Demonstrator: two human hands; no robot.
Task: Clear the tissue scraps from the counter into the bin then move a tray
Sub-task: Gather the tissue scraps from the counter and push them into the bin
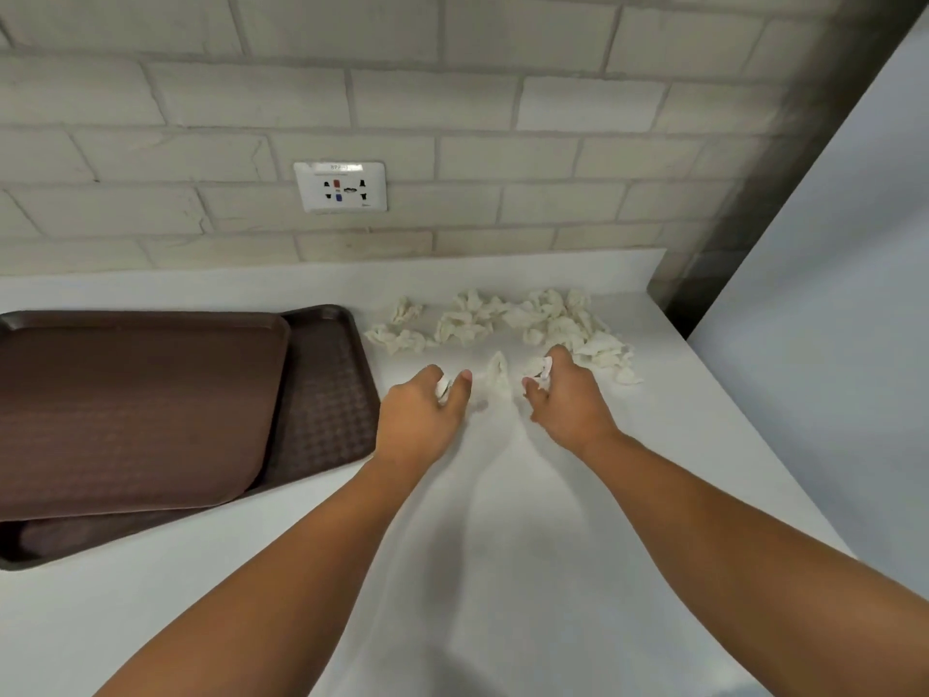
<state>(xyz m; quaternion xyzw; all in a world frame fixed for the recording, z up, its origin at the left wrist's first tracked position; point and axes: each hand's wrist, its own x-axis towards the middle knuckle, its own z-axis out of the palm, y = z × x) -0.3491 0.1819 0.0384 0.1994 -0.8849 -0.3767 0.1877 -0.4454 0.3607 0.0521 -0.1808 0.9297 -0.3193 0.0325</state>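
Left hand, right hand: fingers curled, each pinching small tissue scrap. Loose scrap between hands on counter. Scrap band just beyond, long axis left-right; right hand nearer. Trays left.

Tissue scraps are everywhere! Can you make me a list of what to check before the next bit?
1. The left hand grips a tissue bit: ok.
2. The right hand pinches another bit: ok.
3. The counter is cleared: not ok. A pile of scraps lies near the wall, and a loose scrap lies between the hands.
4. The bin is close by: cannot tell, as none is in view.
5. The stacked trays are out of the way: ok. They sit left of the scraps, not touching them.
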